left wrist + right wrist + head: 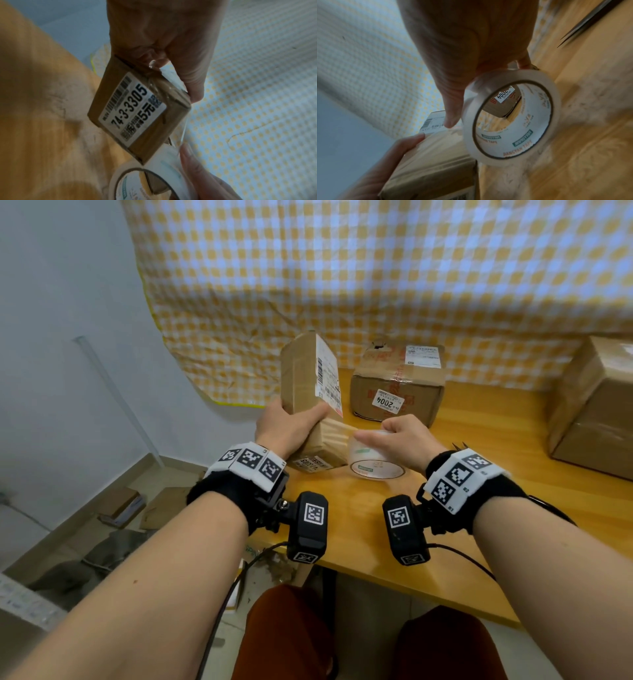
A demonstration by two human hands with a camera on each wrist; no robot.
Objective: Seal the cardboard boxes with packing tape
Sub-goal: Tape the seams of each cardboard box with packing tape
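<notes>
Yellow checked cloth (376, 268) is hanging behind a wooden table (479, 474), where the person is working at the left edge. The left hand (286, 428) is gripping a narrow box (308, 392), fingers and thumb curled round its lower half, and is holding it tilted up off the table. The right hand (400, 436) is holding a tape roll (373, 463) by its rim, just beside the box. A clear strip (337, 429) is running from the roll onto the side of the box, so the taping of this box is going on and looks not finished; the strip is not cut yet. In the left wrist view, some tape is already lying wrinkled over one end corner. Behind, a second box (397, 385) is sitting on the table with old tape on it, and a bigger box (592, 405) is standing at the right. I cannot tell if those two are freshly sealed; probably they are waiting
</notes>
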